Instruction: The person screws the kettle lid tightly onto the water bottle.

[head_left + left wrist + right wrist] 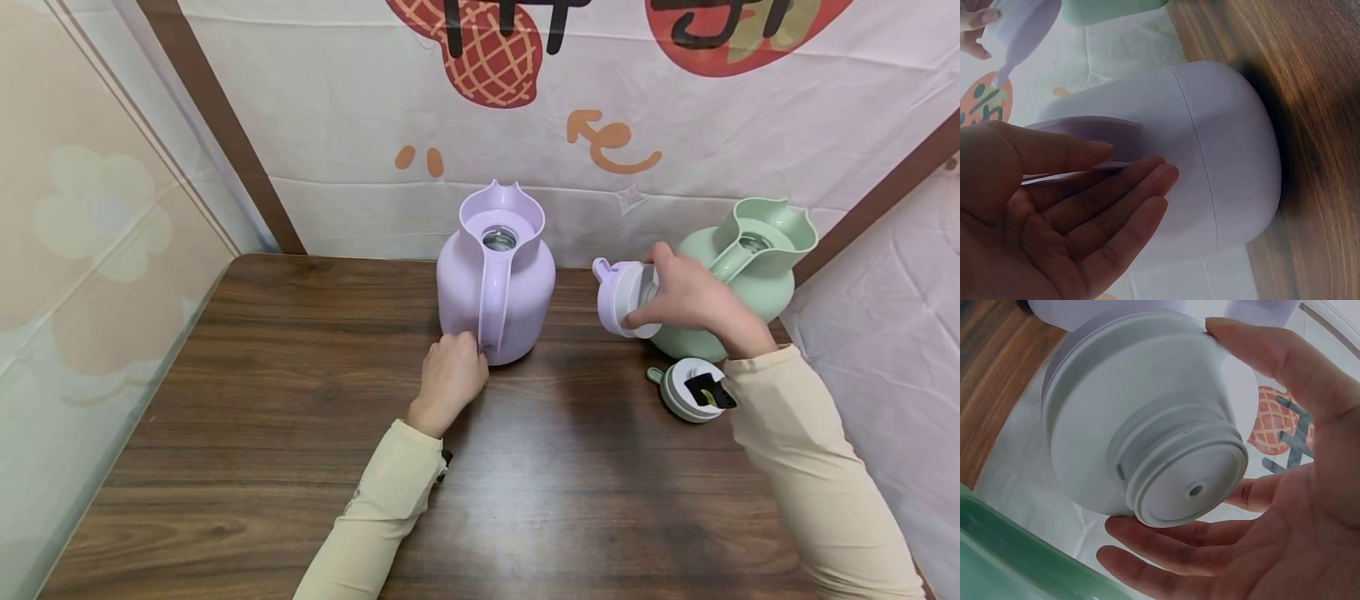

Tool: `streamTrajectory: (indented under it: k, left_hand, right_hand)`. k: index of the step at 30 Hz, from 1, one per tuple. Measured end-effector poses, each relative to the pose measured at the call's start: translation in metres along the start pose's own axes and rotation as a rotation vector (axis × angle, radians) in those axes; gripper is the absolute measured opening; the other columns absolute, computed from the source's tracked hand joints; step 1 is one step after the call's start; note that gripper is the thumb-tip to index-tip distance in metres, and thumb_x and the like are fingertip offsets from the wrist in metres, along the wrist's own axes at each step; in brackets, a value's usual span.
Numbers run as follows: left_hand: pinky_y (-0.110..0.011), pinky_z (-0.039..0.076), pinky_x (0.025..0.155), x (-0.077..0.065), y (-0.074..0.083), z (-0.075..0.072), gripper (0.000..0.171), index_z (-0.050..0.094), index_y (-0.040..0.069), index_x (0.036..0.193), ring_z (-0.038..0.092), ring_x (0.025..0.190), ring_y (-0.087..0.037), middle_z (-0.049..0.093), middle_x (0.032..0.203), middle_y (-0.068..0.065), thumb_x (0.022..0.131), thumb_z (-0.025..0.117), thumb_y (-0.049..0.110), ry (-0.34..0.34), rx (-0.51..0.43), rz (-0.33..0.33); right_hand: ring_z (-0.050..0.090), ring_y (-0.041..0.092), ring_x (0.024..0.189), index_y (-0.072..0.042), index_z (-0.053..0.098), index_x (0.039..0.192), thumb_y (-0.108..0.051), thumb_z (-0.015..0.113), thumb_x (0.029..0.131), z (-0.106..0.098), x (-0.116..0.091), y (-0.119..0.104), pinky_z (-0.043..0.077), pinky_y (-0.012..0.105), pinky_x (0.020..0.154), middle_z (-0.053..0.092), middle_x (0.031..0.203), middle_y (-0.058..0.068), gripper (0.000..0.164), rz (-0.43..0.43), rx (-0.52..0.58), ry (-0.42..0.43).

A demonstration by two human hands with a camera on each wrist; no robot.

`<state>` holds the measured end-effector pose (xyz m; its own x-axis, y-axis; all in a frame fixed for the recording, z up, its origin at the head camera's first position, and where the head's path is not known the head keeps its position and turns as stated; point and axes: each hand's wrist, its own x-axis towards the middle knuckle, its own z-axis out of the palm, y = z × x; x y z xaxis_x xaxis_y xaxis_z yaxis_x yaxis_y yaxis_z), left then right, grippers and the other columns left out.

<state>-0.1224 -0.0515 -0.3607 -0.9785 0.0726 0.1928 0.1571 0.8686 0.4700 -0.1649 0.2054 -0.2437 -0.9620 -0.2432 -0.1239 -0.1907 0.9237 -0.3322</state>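
Observation:
A lilac vacuum jug (528, 304) stands upright on the wooden table, its top uncovered and the inner mouth showing. At the lower end of its handle (1125, 140), my left hand (452, 367) pinches it, thumb on one side and fingers on the other. My right hand (686, 292) holds the jug lid (1147, 387) by its rim, up off the table and tipped on its side. This lid has a lilac cap, a white body and a threaded plug (1188, 478) facing the right wrist camera. Behind the right hand is a green vacuum jug (776, 283), also uncovered.
A green-rimmed lid (682, 404) lies on the table (300, 500) in front of the green jug, under the right wrist, partly covered by a black wrist piece (708, 390). A printed cloth wall (337, 108) rises behind the jugs, with more cloth at both sides.

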Motion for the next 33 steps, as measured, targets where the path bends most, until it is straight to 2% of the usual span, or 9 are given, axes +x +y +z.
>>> streamTrajectory:
  k: [13,23,33]
  left_hand:
    - [-0.047,0.045,0.051,0.001,-0.001,-0.001,0.016,0.057,-0.003,0.060,0.059,0.058,-0.040,0.060,0.063,-0.022,0.075,0.059,0.003,0.007,0.010,0.014]
    - [-0.048,0.045,0.052,0.001,0.001,-0.002,0.015,0.059,-0.004,0.061,0.060,0.060,-0.040,0.060,0.065,-0.023,0.074,0.056,0.003,-0.004,0.024,-0.001]
    - [-0.047,0.045,0.051,0.000,0.002,-0.002,0.016,0.058,-0.003,0.060,0.059,0.059,-0.039,0.060,0.064,-0.022,0.074,0.056,0.002,-0.012,0.028,-0.004]
  right_hand:
    - [0.052,0.037,0.080,0.006,0.035,0.109,-0.028,0.077,0.062,-0.022,0.002,-0.013,0.040,0.045,0.070,0.052,0.094,0.026,0.071,-0.007,-0.043,0.006]
    - [0.051,0.036,0.082,0.005,0.035,0.104,-0.027,0.077,0.062,-0.038,0.005,-0.020,0.039,0.044,0.071,0.051,0.092,0.024,0.067,-0.002,-0.048,0.023]
    - [0.049,0.034,0.086,0.004,0.035,0.109,-0.032,0.077,0.066,-0.050,0.009,-0.026,0.038,0.043,0.072,0.051,0.098,0.023,0.070,0.011,-0.013,0.004]
